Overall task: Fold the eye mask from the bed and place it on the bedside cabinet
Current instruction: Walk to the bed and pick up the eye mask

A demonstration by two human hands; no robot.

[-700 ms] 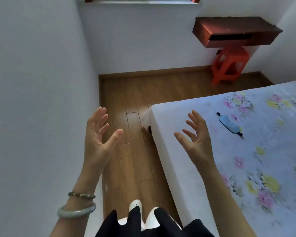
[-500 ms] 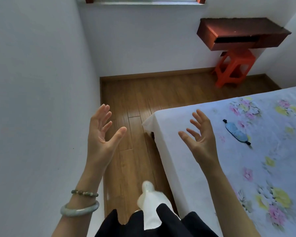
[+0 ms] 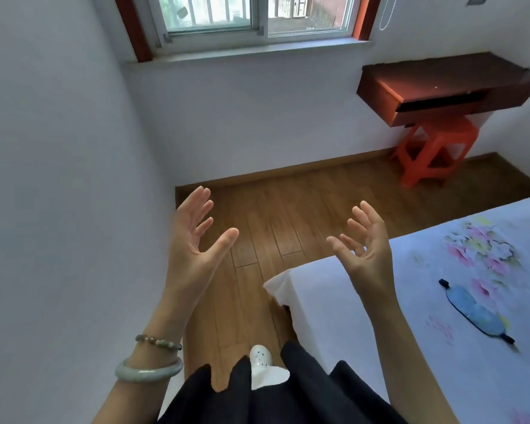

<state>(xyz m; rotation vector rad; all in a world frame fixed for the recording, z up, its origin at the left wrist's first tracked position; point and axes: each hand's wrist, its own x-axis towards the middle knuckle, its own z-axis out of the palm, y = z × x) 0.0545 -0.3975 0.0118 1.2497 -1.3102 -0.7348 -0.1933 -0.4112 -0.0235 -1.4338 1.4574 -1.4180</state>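
Mask (image 3: 475, 311) lies flat near the bed's (image 3: 334, 307) left edge, apparently unfolded; both hands, left (image 3: 193, 249) and right (image 3: 364, 249), spread wide and empty, ready to reach.

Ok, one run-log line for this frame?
stage: approach | left hand: open, empty | right hand: open, empty | eye mask: flat on bed, untouched

Home bedroom, apparently: bed (image 3: 334, 301), window (image 3: 251, 16), wood floor (image 3: 288, 209).
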